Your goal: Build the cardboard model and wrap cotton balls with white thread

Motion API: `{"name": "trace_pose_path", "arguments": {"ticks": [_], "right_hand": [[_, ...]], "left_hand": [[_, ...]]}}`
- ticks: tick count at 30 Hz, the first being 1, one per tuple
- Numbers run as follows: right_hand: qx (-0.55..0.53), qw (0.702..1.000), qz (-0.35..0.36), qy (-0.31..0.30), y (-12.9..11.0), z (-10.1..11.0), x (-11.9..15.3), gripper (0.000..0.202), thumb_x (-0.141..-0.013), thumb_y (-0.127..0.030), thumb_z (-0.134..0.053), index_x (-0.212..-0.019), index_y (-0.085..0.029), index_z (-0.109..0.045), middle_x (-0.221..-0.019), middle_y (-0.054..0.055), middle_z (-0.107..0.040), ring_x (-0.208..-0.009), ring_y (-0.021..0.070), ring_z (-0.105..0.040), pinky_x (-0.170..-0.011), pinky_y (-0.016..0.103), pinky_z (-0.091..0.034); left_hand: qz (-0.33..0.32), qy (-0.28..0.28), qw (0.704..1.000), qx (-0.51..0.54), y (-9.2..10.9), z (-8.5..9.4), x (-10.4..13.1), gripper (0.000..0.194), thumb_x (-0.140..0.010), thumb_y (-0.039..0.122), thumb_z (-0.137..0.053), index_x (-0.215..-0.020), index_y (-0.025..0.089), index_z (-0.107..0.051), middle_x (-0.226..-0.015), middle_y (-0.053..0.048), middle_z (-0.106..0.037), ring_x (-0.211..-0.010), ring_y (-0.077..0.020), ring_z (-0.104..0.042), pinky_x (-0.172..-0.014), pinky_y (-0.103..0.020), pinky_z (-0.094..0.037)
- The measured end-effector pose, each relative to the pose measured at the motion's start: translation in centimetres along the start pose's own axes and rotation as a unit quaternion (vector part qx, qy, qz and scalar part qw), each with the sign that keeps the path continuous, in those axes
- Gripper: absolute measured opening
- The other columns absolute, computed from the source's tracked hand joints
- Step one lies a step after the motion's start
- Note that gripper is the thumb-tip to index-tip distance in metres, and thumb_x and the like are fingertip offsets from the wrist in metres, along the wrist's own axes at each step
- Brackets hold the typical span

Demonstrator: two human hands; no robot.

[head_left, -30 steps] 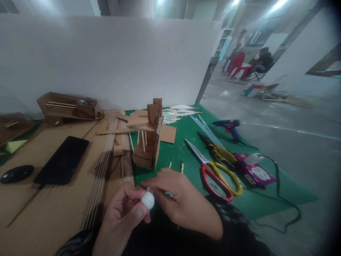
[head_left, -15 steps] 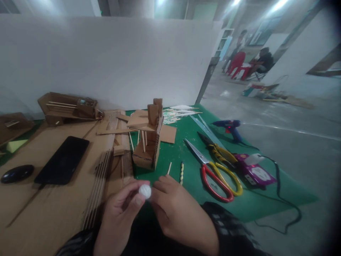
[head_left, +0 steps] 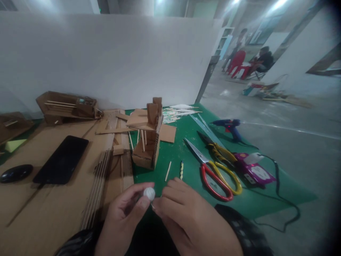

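Note:
Between the thumb and fingers of my left hand (head_left: 126, 213) is a small white ball (head_left: 149, 193), round and wound-looking. My right hand (head_left: 183, 209) is closed in a pinch just right of the ball; what its fingertips hold is too small to make out. Beyond my hands a cardboard structure (head_left: 145, 154) with thin sticks stands upright on the green table (head_left: 170, 149). A short wooden stick (head_left: 168, 171) and a patterned stick (head_left: 181, 170) lie just past my right hand.
Red-and-yellow-handled scissors (head_left: 217, 181), pliers (head_left: 218, 151), a glue gun (head_left: 229, 126) and a purple power strip (head_left: 254, 170) with a cable lie right. A phone (head_left: 62, 160), a black mouse (head_left: 16, 173) and cardboard pieces are left. Two people are far back.
My right hand has moved right, away from my left, uncovering more of the short wooden stick. The white ball has shifted slightly right with my left hand.

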State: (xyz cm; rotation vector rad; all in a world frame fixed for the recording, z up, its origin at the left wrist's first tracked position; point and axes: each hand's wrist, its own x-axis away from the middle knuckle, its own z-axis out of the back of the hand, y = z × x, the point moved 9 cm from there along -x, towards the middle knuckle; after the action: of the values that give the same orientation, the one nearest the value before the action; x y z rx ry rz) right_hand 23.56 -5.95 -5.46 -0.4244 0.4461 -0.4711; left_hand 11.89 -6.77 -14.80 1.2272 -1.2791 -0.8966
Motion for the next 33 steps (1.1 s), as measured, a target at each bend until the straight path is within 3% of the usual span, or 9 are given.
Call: {"name": "trace_pose_path", "arguments": {"ticks": [4, 11, 16, 21, 27, 30, 33], "right_hand": [[0.010, 0.999, 0.030, 0.018, -0.3, 1.2, 0.0, 0.018, -0.090, -0.009, -0.046, -0.084, -0.014, -0.062, -0.076, 0.004, -0.057, -0.071, 0.0165, -0.044, -0.067, 0.031, -0.032], [0.035, 0.996, 0.033, 0.078, 0.6, 2.5, -0.2, 0.017, -0.096, -0.015, -0.050, -0.096, -0.015, -0.068, -0.074, 0.004, -0.057, -0.071, 0.0164, -0.046, -0.068, 0.031, -0.033], [0.009, 0.996, 0.031, 0.081, 1.3, 2.2, -0.7, 0.018, -0.096, -0.016, -0.053, -0.102, -0.016, -0.069, -0.072, 0.002, -0.055, -0.070, 0.0157, -0.046, -0.067, 0.029, -0.034], [-0.052, 0.996, 0.015, 0.070, 2.2, 1.7, -1.4, 0.019, -0.096, -0.018, -0.054, -0.100, -0.014, -0.072, -0.072, 0.003, -0.055, -0.071, 0.0152, -0.049, -0.066, 0.027, -0.036], [-0.079, 0.997, 0.003, 0.025, 3.0, 0.3, -1.9, 0.021, -0.095, -0.014, -0.052, -0.085, -0.012, -0.070, -0.073, 0.004, -0.057, -0.071, 0.0145, -0.050, -0.065, 0.026, -0.037], [-0.086, 0.996, 0.016, 0.027, 3.1, 0.0, -1.8, 0.021, -0.091, -0.009, -0.051, -0.078, -0.013, -0.066, -0.072, 0.003, -0.056, -0.069, 0.0139, -0.049, -0.064, 0.025, -0.036], [-0.089, 0.995, 0.017, 0.028, 3.1, -0.4, -1.5, 0.018, -0.089, -0.007, -0.051, -0.080, -0.014, -0.064, -0.073, 0.003, -0.056, -0.069, 0.0137, -0.049, -0.063, 0.025, -0.036]], "left_hand": [[0.003, 0.007, 1.000, 0.009, 0.3, -0.5, 0.3, 0.029, -0.077, 0.042, -0.075, -0.097, 0.021, -0.077, -0.082, -0.004, -0.076, -0.076, -0.0151, -0.066, -0.069, -0.017, -0.051], [-0.014, -0.045, 0.999, 0.025, 0.5, -1.5, 0.5, 0.029, -0.075, 0.045, -0.076, -0.082, 0.017, -0.073, -0.079, -0.004, -0.072, -0.080, -0.0176, -0.063, -0.075, -0.022, -0.049], [-0.038, -0.050, 0.997, 0.055, 0.6, -1.5, 0.3, 0.032, -0.078, 0.042, -0.075, -0.097, 0.021, -0.061, -0.080, -0.001, -0.066, -0.075, -0.0141, -0.058, -0.071, -0.021, -0.046], [-0.056, -0.037, 0.997, 0.048, 0.6, -1.5, 0.6, 0.029, -0.080, 0.041, -0.073, -0.092, 0.023, -0.055, -0.079, 0.001, -0.066, -0.075, -0.0118, -0.059, -0.070, -0.017, -0.045], [-0.058, 0.010, 0.998, 0.010, 0.5, -0.3, 0.9, 0.035, -0.081, 0.038, -0.072, -0.113, 0.026, -0.064, -0.092, -0.002, -0.072, -0.087, -0.0151, -0.067, -0.080, -0.018, -0.051], [-0.057, -0.015, 0.998, -0.021, 0.4, -0.4, 0.8, 0.029, -0.083, 0.038, -0.070, -0.108, 0.025, -0.073, -0.100, -0.005, -0.074, -0.093, -0.0179, -0.068, -0.083, -0.020, -0.053], [-0.062, 0.009, 0.998, -0.024, 0.6, 0.0, 0.7, 0.027, -0.081, 0.041, -0.071, -0.099, 0.023, -0.077, -0.086, -0.004, -0.073, -0.084, -0.0194, -0.069, -0.079, -0.023, -0.055]]}}
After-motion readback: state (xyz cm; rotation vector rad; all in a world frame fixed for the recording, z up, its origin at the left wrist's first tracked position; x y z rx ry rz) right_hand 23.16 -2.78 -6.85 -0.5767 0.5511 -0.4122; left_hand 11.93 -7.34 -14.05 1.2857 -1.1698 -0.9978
